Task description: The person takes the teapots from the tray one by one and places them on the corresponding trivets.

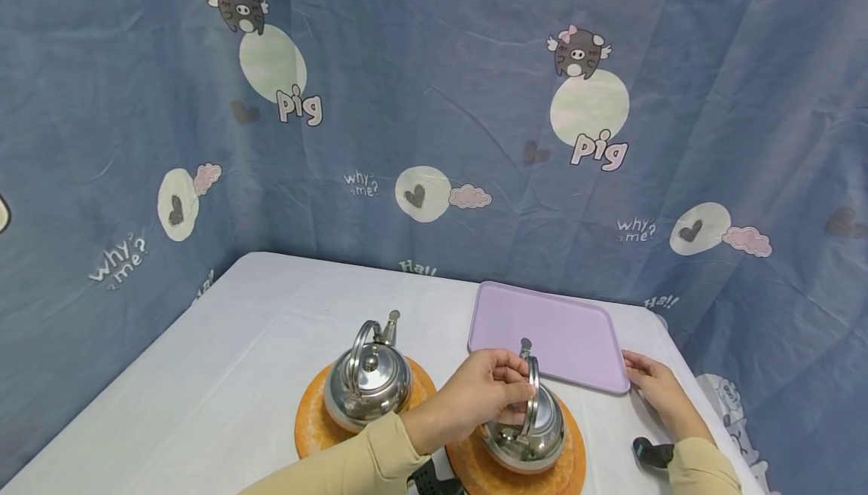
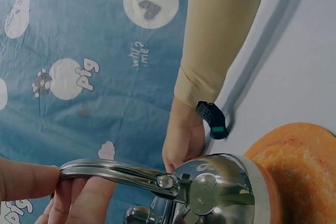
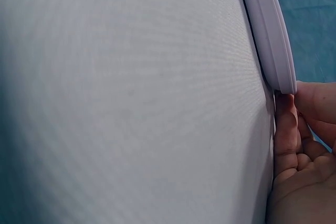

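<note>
My left hand [image 1: 475,393] grips the arched handle of the right-hand steel kettle [image 1: 525,446], its fingers curled round the metal band. That kettle sits over a round orange mat [image 1: 573,457] patterned like bread. In the left wrist view the fingers [image 2: 31,179] hold the handle end, and the kettle's shiny body [image 2: 231,182] is beside the mat. My right hand [image 1: 654,389] is at the near right corner of a lilac tray [image 1: 542,329]. The right wrist view shows thumb above and fingers below the tray rim [image 3: 270,40], pinching it.
Another steel kettle [image 1: 369,382] stands on a second orange mat [image 1: 312,420] to the left. A white cloth covers the table [image 1: 203,374]. Behind it hangs a blue printed curtain [image 1: 434,88]. The tray lies towards the back edge, just beyond the right kettle.
</note>
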Demonstrator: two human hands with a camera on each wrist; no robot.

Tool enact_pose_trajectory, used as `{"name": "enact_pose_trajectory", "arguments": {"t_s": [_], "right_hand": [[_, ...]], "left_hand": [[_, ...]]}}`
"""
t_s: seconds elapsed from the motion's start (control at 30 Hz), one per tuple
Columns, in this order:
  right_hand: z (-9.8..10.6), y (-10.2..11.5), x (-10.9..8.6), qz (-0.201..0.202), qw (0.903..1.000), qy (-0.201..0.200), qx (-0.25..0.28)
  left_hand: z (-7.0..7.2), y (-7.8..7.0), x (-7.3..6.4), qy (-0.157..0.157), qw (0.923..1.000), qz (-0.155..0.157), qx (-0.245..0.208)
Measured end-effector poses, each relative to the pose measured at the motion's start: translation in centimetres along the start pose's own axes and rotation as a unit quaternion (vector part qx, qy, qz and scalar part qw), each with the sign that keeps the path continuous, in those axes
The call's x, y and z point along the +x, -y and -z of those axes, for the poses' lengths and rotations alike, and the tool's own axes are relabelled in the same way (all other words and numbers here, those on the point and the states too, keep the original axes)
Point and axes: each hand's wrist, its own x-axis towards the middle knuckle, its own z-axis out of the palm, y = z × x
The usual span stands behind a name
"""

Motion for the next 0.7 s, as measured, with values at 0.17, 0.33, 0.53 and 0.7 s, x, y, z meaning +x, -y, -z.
{"name": "enact_pose_trajectory", "arguments": {"t_s": [0.17, 0.33, 0.53, 0.7], "right_hand": [[0.05, -0.05, 0.09, -0.003, 1.0000, 0.001, -0.005], [0.07, -0.01, 0.15, -0.008, 0.9999, -0.001, -0.008], [0.08, 0.10, 0.09, -0.013, 0.9999, 0.000, -0.009], [0.07, 0.13, 0.14, -0.013, 0.9999, 0.002, -0.004]], "left_hand": [[0.12, 0.08, 0.00, 0.002, 1.0000, 0.000, -0.004], [0.25, 0.13, 0.11, 0.006, 1.0000, 0.003, -0.003], [0.38, 0.11, 0.26, 0.013, 0.9999, 0.008, -0.005], [0.34, 0.11, 0.23, 0.016, 0.9998, 0.008, -0.006]]}}
